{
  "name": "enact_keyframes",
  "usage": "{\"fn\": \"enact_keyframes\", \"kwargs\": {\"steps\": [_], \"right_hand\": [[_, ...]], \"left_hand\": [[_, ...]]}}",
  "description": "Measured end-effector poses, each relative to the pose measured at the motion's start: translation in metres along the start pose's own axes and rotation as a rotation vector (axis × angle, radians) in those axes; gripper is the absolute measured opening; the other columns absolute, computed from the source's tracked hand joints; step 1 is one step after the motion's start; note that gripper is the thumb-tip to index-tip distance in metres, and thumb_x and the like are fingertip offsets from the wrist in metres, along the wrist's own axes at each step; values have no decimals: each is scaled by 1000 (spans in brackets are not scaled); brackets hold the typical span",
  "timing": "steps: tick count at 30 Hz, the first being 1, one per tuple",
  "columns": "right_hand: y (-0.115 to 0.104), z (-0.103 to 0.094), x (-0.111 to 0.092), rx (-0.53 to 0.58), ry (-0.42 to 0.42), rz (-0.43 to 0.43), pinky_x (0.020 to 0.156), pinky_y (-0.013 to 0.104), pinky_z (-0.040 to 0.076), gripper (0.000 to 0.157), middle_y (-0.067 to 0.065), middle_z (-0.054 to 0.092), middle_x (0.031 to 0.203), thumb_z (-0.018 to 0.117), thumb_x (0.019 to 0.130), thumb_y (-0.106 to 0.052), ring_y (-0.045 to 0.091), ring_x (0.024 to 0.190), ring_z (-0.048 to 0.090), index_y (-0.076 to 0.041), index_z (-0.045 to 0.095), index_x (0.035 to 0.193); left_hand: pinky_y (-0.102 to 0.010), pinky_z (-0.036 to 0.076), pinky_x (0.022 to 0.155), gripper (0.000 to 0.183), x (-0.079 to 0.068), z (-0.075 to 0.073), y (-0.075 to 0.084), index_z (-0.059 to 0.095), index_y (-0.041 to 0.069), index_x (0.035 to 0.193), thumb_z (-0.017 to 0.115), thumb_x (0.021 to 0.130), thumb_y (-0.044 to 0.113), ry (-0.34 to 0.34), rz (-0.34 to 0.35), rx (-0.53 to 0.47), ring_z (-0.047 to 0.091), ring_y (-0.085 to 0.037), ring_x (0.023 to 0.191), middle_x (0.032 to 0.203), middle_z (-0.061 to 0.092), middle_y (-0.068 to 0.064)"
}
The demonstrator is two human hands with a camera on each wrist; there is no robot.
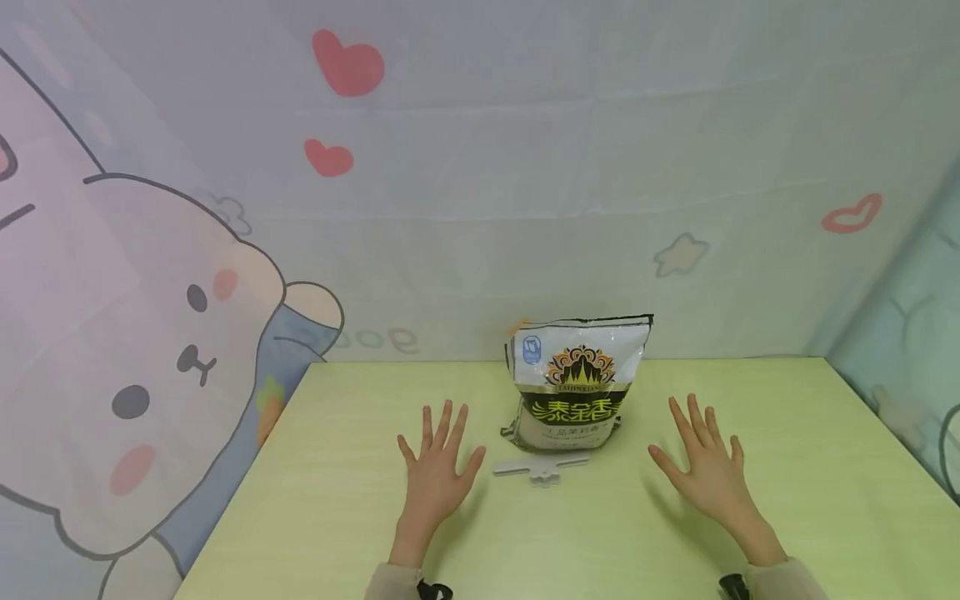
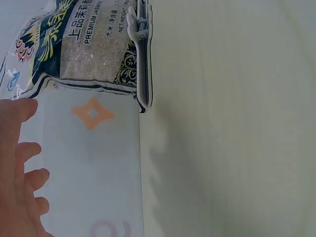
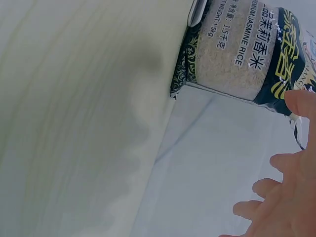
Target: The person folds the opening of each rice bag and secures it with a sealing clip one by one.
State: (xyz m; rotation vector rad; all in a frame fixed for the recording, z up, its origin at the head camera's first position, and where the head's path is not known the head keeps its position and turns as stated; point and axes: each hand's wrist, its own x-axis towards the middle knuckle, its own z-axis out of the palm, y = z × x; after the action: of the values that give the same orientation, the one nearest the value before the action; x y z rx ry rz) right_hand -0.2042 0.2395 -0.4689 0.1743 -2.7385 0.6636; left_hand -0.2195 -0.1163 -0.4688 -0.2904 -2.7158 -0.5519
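A bag of jasmine rice (image 1: 573,387) stands upright near the back of the table, its top edge flat and wide. Just in front of it lies a light grey sealing clip (image 1: 543,468). To the left of both, my left hand (image 1: 437,479) hovers over the table with its fingers spread, holding nothing. My right hand (image 1: 708,475) is held the same way to the right of the bag, apart from it. Both wrist views show the rice bag (image 2: 94,44) and part of the clip (image 2: 143,54) beyond the fingers; neither hand touches them.
The pale yellow-green table (image 1: 322,533) ends at a printed cloth backdrop (image 1: 480,208) with hearts and a cartoon animal. At the right side another cloth (image 1: 922,333) hangs, with a dark cable (image 1: 947,454) near the frame's edge.
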Motion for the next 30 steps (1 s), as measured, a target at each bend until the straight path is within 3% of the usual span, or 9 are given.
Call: {"fn": "enact_keyframes", "kwargs": {"steps": [12, 21, 25, 30], "right_hand": [[-2, -1, 2, 96, 7, -15, 93, 72, 7, 72, 14, 5, 150, 50, 88, -41, 41, 135, 6, -22, 7, 144], [-8, 3, 2, 210, -11, -21, 92, 72, 14, 73, 18, 8, 149, 51, 89, -34, 47, 131, 16, -14, 8, 144], [-8, 6, 3, 287, -9, -44, 93, 69, 20, 73, 20, 9, 148, 52, 89, -30, 49, 129, 18, -10, 8, 144], [-12, 3, 3, 350, -3, -43, 102, 59, 21, 72, 14, 8, 150, 50, 90, -32, 46, 130, 19, -16, 6, 144]], "left_hand": [[-71, 4, 97, 60, 4, 5, 9, 24, 23, 141, 39, 90, 50, -9, 13, -54, 4, -30, 139, 149, 20, -3], [-70, 5, 99, 58, 4, 7, 21, 24, 21, 141, 41, 91, 45, -13, 43, -126, 7, -30, 138, 149, 21, -3], [-68, 7, 100, 56, 5, 7, 24, 24, 21, 142, 41, 92, 42, -4, 37, -158, 11, -29, 138, 148, 22, -2], [-66, 10, 102, 54, 7, 8, 28, 25, 21, 141, 42, 93, 37, 15, 24, -193, 15, -29, 137, 147, 25, -3]]}}
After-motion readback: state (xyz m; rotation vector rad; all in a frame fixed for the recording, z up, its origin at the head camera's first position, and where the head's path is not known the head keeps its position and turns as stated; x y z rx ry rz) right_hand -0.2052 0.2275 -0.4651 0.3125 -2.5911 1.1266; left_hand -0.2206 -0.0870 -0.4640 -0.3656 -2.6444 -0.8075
